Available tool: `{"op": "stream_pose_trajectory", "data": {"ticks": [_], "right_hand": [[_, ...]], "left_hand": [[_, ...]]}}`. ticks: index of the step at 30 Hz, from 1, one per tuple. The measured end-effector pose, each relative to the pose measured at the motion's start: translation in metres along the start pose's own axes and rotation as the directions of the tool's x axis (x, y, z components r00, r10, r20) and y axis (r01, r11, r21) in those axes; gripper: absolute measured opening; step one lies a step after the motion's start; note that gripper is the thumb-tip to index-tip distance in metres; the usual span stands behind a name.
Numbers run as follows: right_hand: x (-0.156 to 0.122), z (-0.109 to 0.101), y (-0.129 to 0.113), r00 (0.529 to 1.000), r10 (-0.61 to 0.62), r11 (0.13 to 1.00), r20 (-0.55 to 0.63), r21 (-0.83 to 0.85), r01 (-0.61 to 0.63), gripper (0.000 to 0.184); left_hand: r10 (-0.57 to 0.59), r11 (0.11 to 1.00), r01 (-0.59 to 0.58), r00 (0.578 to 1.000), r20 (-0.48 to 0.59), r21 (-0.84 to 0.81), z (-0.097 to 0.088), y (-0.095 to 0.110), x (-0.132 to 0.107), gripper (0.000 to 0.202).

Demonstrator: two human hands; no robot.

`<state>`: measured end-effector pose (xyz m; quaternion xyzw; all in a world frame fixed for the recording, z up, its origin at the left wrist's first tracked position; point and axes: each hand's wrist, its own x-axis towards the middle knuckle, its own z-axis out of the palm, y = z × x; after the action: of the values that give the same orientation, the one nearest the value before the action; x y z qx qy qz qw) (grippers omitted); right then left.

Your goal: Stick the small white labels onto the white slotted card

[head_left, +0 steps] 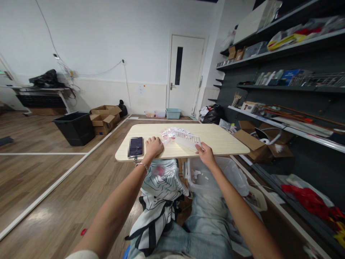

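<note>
My right hand (206, 154) pinches the near end of a thin white slotted plastic tray (191, 139), tilted over the light wooden table (223, 140). Beyond and beside the tray's far end lies a loose pile of small white and reddish pieces (172, 132), too small to name. My left hand (154, 146) rests palm down on the tabletop left of that pile, fingers apart and nothing visible in them. Left of it lies a dark phone (135, 146), partly blurred out.
Below the table's front edge, a clear plastic bin (199, 180) holds a few white scraps. Patterned cloth (161, 187) drapes over my lap. A black bin (75, 127) and cardboard boxes (104, 118) stand left; loaded shelves (283, 84) and an open box (258, 144) stand right.
</note>
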<state>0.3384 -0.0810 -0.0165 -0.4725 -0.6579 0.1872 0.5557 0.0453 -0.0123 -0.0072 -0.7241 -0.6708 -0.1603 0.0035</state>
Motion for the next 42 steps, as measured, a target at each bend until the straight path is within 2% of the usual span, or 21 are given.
{"op": "stream_pose_trajectory", "data": {"ticks": [8, 17, 23, 30, 34, 42], "right_hand": [[-0.001, 0.001, 0.002, 0.999, 0.038, 0.999, -0.016, 0.015, -0.038, 0.063], [-0.002, -0.002, 0.002, 1.000, 0.000, 1.000, -0.001, 0.009, 0.000, 0.064], [-0.001, -0.001, 0.001, 0.999, -0.029, 0.997, 0.030, 0.073, 0.027, 0.066], [0.001, 0.003, 0.009, 0.996, -0.053, 0.998, 0.077, -0.025, 0.055, 0.065], [0.000, 0.002, 0.010, 0.998, 0.003, 1.000, 0.070, -0.020, -0.001, 0.070], [-0.002, -0.006, -0.001, 0.989, 0.135, 0.976, 0.055, 0.163, -0.143, 0.081]], "left_hand": [[0.007, 1.000, -0.007, 1.000, -0.004, 0.015, 0.000, 0.000, -0.001, 0.047], [0.008, 1.000, -0.008, 1.000, 0.000, 0.007, 0.000, 0.001, -0.002, 0.046], [0.005, 1.000, -0.005, 1.000, -0.008, -0.001, -0.001, 0.002, -0.003, 0.046], [0.006, 1.000, -0.006, 1.000, 0.001, 0.000, -0.002, 0.001, -0.002, 0.046], [0.013, 1.000, -0.013, 1.000, 0.001, 0.007, -0.002, 0.002, -0.002, 0.047], [0.007, 1.000, -0.007, 1.000, -0.005, 0.000, -0.001, 0.001, -0.001, 0.046]]}}
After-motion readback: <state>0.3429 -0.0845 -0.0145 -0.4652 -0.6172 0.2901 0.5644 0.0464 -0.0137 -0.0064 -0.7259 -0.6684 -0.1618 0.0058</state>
